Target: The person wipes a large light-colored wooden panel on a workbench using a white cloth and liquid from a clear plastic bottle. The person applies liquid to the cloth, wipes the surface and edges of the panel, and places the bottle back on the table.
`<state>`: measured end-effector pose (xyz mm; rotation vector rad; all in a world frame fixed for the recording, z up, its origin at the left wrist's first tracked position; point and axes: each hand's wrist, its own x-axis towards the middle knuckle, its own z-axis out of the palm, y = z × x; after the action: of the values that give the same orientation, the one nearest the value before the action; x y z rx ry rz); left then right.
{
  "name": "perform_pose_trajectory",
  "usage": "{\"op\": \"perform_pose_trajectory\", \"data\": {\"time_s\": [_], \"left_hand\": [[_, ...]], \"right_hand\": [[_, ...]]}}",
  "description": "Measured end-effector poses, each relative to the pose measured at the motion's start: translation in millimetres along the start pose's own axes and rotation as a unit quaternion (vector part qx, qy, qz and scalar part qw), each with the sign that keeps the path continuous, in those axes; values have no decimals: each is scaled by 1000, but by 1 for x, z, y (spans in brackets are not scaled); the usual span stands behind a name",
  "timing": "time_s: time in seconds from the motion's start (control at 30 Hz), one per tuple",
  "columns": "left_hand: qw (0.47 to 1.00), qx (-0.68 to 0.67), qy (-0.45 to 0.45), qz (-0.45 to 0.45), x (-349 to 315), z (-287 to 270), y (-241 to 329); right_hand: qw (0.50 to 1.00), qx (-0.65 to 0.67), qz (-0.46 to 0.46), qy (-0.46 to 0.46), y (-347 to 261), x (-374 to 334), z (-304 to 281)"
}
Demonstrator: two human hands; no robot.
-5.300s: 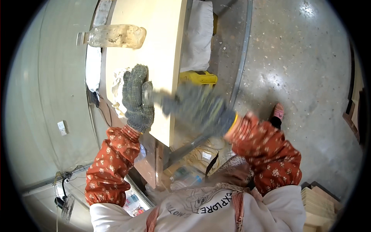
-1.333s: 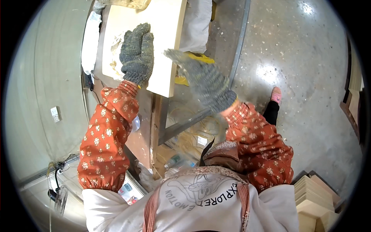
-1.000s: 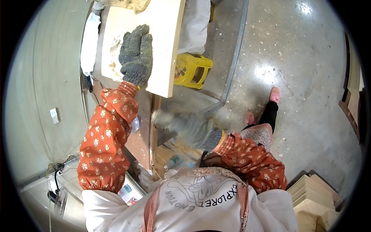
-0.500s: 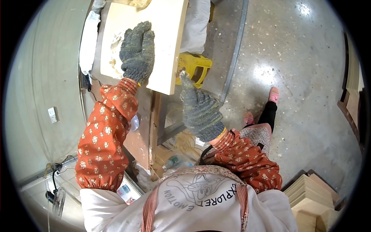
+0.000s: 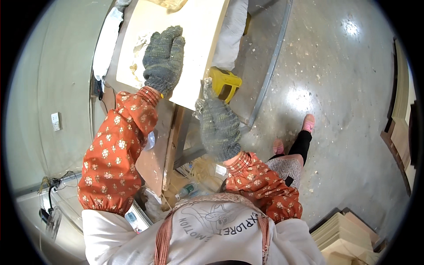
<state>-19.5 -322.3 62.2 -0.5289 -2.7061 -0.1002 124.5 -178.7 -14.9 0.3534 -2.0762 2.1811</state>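
Since 0.5 s ago: right hand is further left in frame, now up against the board's lower right corner; pale board reads more slanted, top leaning right. Left hand unchanged in pose, palm-down on the board.

Board: upper centre of frame. Long axis runs from centre up and slightly right, out past the top edge. Near end faces the lower part of frame, slanting down to the right corner. Thick long edge faces right.

Left fingers: straight, side by side, pointing up along the board, no grip visible. Pale crumpled patch with brown marks just left of the glove.

Right glove: one digit sticks up along the board's right edge, the rest look bent near the corner. Can't tell if it's touching or holding anything.

Edges/room: left edge has white cloth alongside. Bottle on the board, cut by top of frame. Right of the board: white sheet, then yellow stool close by the right fingertips. Metal rail beyond, then wide grey floor across the right side.
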Motion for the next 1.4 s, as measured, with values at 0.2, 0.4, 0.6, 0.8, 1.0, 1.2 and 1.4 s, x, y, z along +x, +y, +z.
{"op": "perform_pose_trajectory", "data": {"time_s": [0.2, 0.4, 0.6, 0.8, 1.0, 1.2, 1.4], "left_hand": [[998, 57, -6, -32, -15, -31, -2], [999, 34, -5, -6, -8, -15, 0], [999, 16, -7, -40, -9, -14, 3], [999, 23, 2, -33, -8, -18, 4], [999, 28, 11, -29, -8, -9, 2], [998, 56, 7, -26, -8, -16, 5], [998, 57, 7, -27, -11, -17, 3]], "right_hand": [[968, 202, 137, -65, -10, -31, 22], [997, -48, -12, 60, 2, -23, 24], [987, -79, -62, 125, 2, -1, 21], [990, 80, 24, 117, -7, 3, 16], [975, 201, 68, 60, -1, -34, 15], [984, -117, -130, 20, -6, -60, -4], [999, 40, 5, 21, -13, -54, 3]]}}
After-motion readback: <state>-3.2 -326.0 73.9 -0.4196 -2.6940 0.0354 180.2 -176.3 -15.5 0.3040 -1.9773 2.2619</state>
